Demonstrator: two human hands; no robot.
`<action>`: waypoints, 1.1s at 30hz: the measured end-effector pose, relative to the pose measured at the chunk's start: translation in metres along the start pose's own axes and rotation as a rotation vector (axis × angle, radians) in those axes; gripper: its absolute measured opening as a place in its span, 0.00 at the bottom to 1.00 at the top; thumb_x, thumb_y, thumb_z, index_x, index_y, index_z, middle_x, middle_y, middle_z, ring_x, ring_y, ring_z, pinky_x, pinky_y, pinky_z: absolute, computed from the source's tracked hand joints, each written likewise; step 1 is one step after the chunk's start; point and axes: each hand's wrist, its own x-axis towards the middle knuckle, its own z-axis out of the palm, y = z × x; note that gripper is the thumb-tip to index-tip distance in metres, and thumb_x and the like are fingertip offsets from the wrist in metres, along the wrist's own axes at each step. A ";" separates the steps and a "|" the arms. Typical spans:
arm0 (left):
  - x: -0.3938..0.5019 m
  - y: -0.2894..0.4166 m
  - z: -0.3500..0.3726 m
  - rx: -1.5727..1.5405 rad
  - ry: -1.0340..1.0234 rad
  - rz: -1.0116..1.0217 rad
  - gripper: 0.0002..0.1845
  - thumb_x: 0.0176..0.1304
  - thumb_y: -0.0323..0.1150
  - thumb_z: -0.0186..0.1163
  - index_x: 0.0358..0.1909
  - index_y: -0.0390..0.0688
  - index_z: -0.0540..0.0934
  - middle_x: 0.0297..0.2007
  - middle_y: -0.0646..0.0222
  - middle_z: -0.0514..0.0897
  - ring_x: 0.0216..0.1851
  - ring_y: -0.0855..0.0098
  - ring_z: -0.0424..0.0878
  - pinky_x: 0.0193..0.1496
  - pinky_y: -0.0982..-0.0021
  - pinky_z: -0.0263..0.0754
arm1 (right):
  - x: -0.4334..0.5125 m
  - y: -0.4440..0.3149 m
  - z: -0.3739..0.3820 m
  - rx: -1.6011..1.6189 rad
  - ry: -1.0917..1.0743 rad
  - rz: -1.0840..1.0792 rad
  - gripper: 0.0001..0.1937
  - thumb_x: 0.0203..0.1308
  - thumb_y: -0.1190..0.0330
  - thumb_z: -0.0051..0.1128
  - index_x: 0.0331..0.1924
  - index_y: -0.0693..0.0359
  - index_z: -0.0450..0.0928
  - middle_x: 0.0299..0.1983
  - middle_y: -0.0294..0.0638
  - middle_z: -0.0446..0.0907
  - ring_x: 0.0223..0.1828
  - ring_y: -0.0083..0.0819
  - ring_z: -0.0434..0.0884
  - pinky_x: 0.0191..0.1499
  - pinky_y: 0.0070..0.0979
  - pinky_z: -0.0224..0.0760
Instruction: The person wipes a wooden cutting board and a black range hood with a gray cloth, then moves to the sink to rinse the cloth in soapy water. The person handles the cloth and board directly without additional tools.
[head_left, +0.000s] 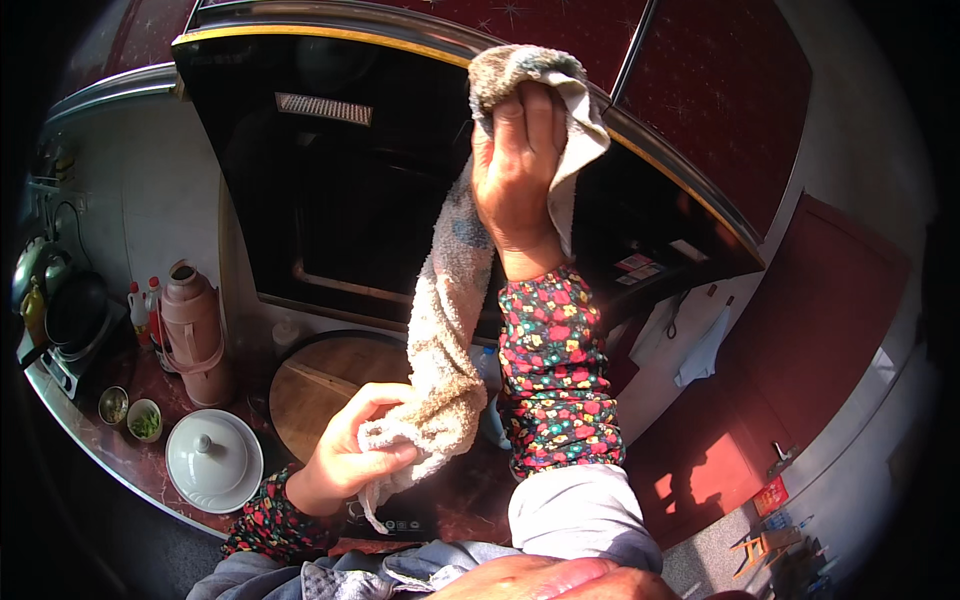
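A long, twisted terry towel (450, 300) in beige and grey hangs between my two hands. My right hand (517, 172) is raised, pressing one bunched end of it to the upper edge of the black range hood (360, 180). Low in front of me, my left hand (349, 450) grips the other end, fingers wrapped round the cloth. Floral sleeve covers are on both forearms. Behind the towel the hood's glossy panel slopes downward, with a metal mesh grille (324, 109) at its upper left. The surface directly under my right palm is hidden by the cloth.
Below the hood a round wooden board (322, 382) lies on the dark red counter (450, 502). Left of it stand a lidded white dish (214, 459), a pink thermos flask (193, 330), small bowls (145, 420) and a black pan (76, 311). Red cabinets (705, 97) run above; a red door (780, 360) is at right.
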 end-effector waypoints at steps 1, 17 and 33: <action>0.000 -0.001 0.001 0.005 0.023 -0.055 0.29 0.59 0.19 0.61 0.63 0.38 0.67 0.58 0.62 0.74 0.61 0.72 0.71 0.63 0.68 0.65 | -0.014 0.014 -0.022 -0.087 -0.009 0.045 0.16 0.59 0.76 0.58 0.51 0.69 0.76 0.52 0.54 0.73 0.53 0.54 0.74 0.60 0.46 0.63; 0.018 -0.065 0.059 0.178 -0.201 0.368 0.28 0.51 0.24 0.57 0.58 0.44 0.75 0.50 0.68 0.81 0.54 0.61 0.73 0.59 0.63 0.67 | -0.093 -0.086 -0.233 0.337 0.149 1.712 0.28 0.70 0.54 0.47 0.65 0.66 0.67 0.64 0.50 0.69 0.65 0.37 0.68 0.68 0.38 0.59; -0.020 -0.080 -0.012 0.766 0.644 -0.167 0.27 0.62 0.46 0.65 0.58 0.42 0.75 0.50 0.63 0.82 0.56 0.67 0.77 0.61 0.65 0.70 | -0.299 -0.135 -0.175 1.752 -0.780 2.131 0.35 0.51 0.61 0.71 0.58 0.74 0.68 0.48 0.50 0.79 0.51 0.37 0.79 0.58 0.32 0.71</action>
